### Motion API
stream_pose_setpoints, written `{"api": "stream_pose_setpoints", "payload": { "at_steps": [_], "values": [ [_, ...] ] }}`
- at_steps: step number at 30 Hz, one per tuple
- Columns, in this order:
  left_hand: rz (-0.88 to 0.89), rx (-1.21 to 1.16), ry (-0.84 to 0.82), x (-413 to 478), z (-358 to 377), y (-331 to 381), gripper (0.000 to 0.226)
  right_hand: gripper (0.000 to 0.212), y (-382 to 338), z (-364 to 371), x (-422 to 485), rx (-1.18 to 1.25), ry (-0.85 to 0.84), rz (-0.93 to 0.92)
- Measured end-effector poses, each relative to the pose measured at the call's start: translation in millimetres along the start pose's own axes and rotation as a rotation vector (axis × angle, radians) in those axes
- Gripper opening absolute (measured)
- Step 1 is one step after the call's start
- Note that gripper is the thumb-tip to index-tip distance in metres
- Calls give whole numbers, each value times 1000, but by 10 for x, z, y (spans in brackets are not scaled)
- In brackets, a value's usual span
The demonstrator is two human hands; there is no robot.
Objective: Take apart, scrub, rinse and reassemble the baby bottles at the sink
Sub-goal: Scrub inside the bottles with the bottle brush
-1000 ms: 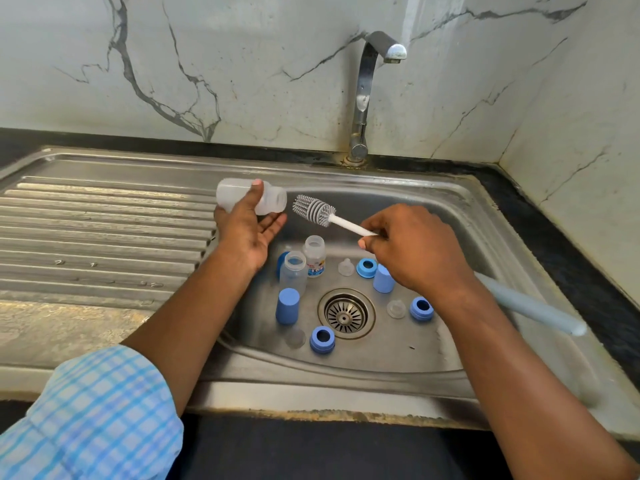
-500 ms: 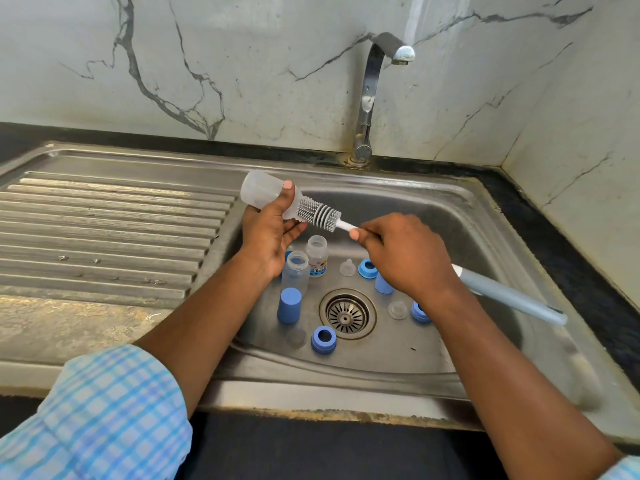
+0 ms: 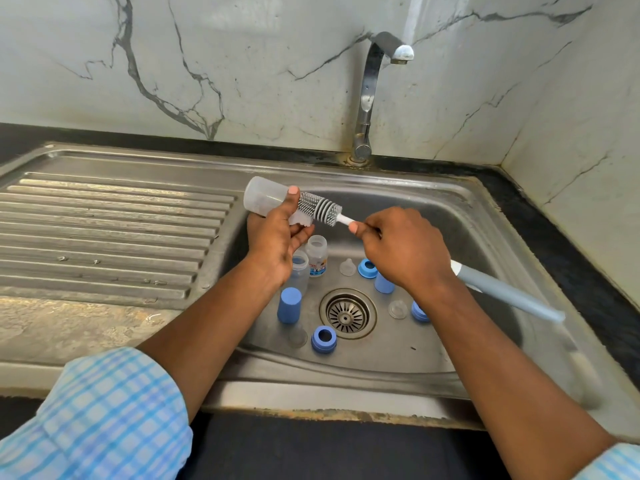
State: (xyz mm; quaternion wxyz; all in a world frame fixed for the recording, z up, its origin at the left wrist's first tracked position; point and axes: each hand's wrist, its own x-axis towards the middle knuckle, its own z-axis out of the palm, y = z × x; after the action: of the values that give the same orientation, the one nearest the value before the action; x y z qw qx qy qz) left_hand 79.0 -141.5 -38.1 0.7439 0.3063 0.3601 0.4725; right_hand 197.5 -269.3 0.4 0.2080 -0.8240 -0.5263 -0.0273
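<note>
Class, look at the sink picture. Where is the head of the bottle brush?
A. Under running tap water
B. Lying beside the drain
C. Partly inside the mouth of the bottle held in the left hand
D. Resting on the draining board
C: the bristled head of the brush sits partway in the mouth of the translucent bottle, which the left hand holds over the basin, while the right hand grips the shaft.

No words or numbers can be read here. The small bottle (image 3: 316, 247) standing in the sink (image 3: 450, 209) has a label (image 3: 318, 270) with blue and a bit of red on it, but the print is too small and blurry to make out.
</note>
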Motion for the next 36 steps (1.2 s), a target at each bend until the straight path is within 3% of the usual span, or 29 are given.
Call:
{"api": "stream_pose_setpoints", "payload": {
  "at_steps": [7, 13, 18, 23, 26, 30, 36],
  "values": [
    [-6, 20, -121, -86, 75, -35, 42, 43, 103, -34, 51, 3, 46, 108],
    [-12, -25, -20, -6, 10, 30, 47, 45, -6, -15, 10, 27, 1, 30],
    [-21, -40, -103, -43, 33, 21, 46, 49, 41, -29, 33, 63, 41, 105],
    [-12, -64, -210, -74, 50, 29, 32, 48, 75, -24, 39, 100, 57, 130],
    [11, -64, -170, -45, 29, 62, 33, 50, 30, -49, 8, 100, 34, 76],
    [16, -103, -147, -25, 31, 95, 10, 50, -67, -31, -35, 71, 17, 41],
    [13, -99, -248, -86, 50, 55, 18, 45, 4, -39, 10, 100, 81, 153]
  ]
}}
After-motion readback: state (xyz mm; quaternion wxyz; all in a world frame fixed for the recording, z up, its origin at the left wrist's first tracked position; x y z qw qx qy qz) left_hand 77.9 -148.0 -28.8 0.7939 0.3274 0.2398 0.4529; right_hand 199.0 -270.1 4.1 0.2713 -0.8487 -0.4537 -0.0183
